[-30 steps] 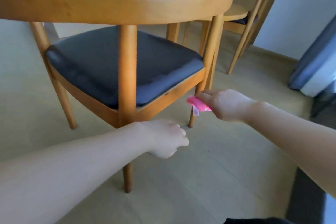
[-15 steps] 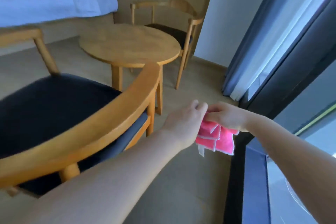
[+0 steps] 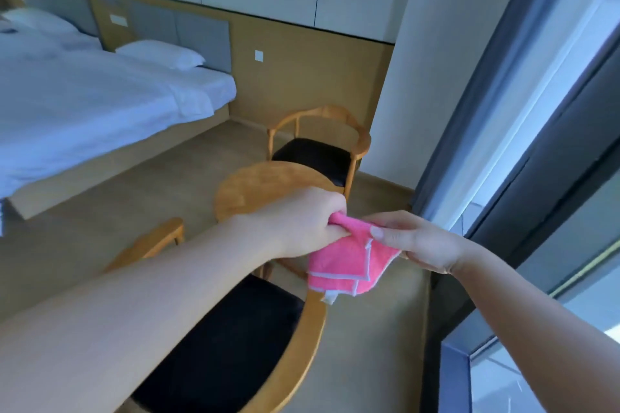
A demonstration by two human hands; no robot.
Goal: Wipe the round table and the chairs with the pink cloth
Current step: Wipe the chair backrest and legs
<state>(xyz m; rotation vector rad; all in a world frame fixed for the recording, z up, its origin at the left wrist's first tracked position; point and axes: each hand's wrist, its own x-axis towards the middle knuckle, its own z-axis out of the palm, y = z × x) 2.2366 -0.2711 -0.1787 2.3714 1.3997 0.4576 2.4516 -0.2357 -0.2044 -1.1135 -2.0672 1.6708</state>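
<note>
The pink cloth (image 3: 345,261), folded with white edging, hangs in the air between both hands. My left hand (image 3: 302,221) grips its upper left corner in a fist. My right hand (image 3: 416,241) pinches its right edge with thumb on top. Below the cloth is the near wooden chair (image 3: 312,339) with its black seat and curved backrest. The round wooden table (image 3: 255,184) stands just beyond my left hand, partly hidden by it. A second wooden chair (image 3: 322,144) with a black seat stands behind the table, against the wall.
A bed (image 3: 100,100) with white sheets and pillows fills the left. A grey curtain (image 3: 496,84) and a large window (image 3: 570,211) run down the right side. Beige floor (image 3: 100,231) lies between bed and table.
The view has risen from low beside the near chair to standing height. My left hand came up and took hold of the cloth, which now hangs more unfolded between both hands.
</note>
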